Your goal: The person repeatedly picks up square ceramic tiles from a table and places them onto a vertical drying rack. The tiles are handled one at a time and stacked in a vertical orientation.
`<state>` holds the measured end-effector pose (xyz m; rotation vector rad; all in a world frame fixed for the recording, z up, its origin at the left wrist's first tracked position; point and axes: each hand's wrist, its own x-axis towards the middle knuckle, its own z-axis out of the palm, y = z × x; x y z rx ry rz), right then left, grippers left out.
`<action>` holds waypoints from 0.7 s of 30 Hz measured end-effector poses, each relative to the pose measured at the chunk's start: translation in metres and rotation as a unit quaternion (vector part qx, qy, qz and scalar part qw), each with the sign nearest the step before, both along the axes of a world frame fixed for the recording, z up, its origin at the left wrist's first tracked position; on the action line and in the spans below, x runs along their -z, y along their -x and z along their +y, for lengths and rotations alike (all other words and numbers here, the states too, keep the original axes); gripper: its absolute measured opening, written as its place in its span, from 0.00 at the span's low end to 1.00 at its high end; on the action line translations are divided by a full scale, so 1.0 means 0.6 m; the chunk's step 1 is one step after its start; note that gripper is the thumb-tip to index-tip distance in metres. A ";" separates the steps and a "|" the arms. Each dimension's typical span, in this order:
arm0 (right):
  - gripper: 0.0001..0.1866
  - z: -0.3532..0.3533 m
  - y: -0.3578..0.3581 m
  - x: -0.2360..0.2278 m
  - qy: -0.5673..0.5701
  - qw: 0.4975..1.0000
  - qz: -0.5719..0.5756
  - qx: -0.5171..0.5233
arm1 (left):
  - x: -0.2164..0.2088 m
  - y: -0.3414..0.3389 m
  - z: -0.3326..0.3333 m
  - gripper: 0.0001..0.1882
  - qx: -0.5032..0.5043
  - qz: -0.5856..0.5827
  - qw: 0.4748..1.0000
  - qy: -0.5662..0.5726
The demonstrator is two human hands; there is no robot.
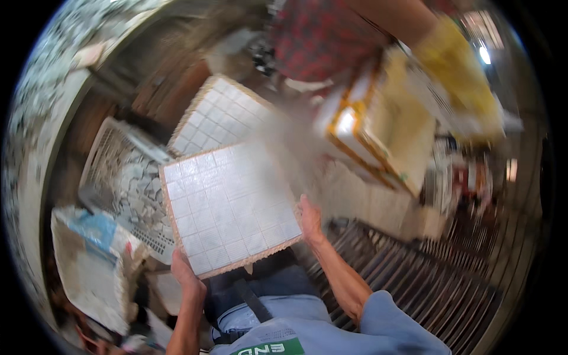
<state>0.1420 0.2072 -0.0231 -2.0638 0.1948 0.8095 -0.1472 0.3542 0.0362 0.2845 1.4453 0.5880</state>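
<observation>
A square sheet of white tiles [231, 204] with a rough tan edge is in front of me, tilted a little. My left hand [188, 277] grips its lower left corner, the fingers partly hidden beneath it. My right hand [310, 220] is closed on its right edge, with the thumb on top. Just beyond lies a similar tile sheet [216, 115], partly covered by the held one. A grey blur hides the held sheet's far right corner.
To the left are a plastic crate [97, 148] of broken tile pieces and a worn white sack-like container [89, 278]. Another person's yellow-gloved hand [464, 89] is near a taped white foam box [378, 118]. Dark slatted racks [408, 284] stand at the lower right.
</observation>
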 end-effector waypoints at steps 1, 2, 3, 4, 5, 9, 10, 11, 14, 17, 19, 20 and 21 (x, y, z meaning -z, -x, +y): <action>0.27 -0.049 0.030 0.005 -0.011 0.997 0.012 0.080 | -0.005 0.007 -0.005 0.22 0.045 0.005 0.999 0.028; 0.28 -0.090 0.056 -0.001 0.019 0.994 0.004 0.106 | -0.010 0.005 -0.010 0.22 0.083 0.012 0.996 0.031; 0.28 -0.133 0.081 -0.010 0.051 0.990 -0.002 0.135 | -0.014 0.000 -0.016 0.22 0.123 0.018 0.992 0.033; 0.29 -0.175 0.112 -0.021 0.083 0.983 -0.005 0.165 | -0.018 -0.002 -0.021 0.22 0.161 0.023 0.986 0.035; 0.27 -0.204 0.140 -0.039 0.083 0.971 0.013 0.224 | 0.007 0.007 -0.038 0.22 0.202 0.020 0.979 0.009; 0.25 -0.319 0.228 -0.082 0.070 0.903 0.048 0.422 | 0.046 -0.013 -0.081 0.21 0.445 0.098 0.886 -0.090; 0.26 -0.353 0.244 -0.081 0.066 0.882 0.048 0.464 | 0.054 -0.038 -0.094 0.21 0.507 0.119 0.844 -0.124; 0.25 -0.404 0.288 -0.042 0.044 0.866 0.023 0.498 | 0.055 -0.054 -0.110 0.21 0.549 0.101 0.814 -0.158; 0.24 -0.449 0.356 -0.043 0.044 0.789 0.007 0.613 | 0.067 -0.100 -0.154 0.21 0.644 0.052 0.716 -0.263; 0.28 -0.500 0.424 -0.035 0.004 0.723 0.041 0.689 | 0.064 -0.165 -0.210 0.23 0.713 0.064 0.626 -0.309; 0.30 -0.519 0.463 -0.020 -0.012 0.669 0.029 0.743 | 0.034 -0.215 -0.267 0.24 0.702 0.007 0.684 -0.200; 0.30 -0.529 0.481 -0.004 -0.035 0.644 0.028 0.764 | 0.034 -0.236 -0.296 0.24 0.715 0.025 0.664 -0.215; 0.31 -0.541 0.502 0.015 -0.058 0.618 0.026 0.784 | 0.037 -0.255 -0.324 0.25 0.727 0.043 0.645 -0.230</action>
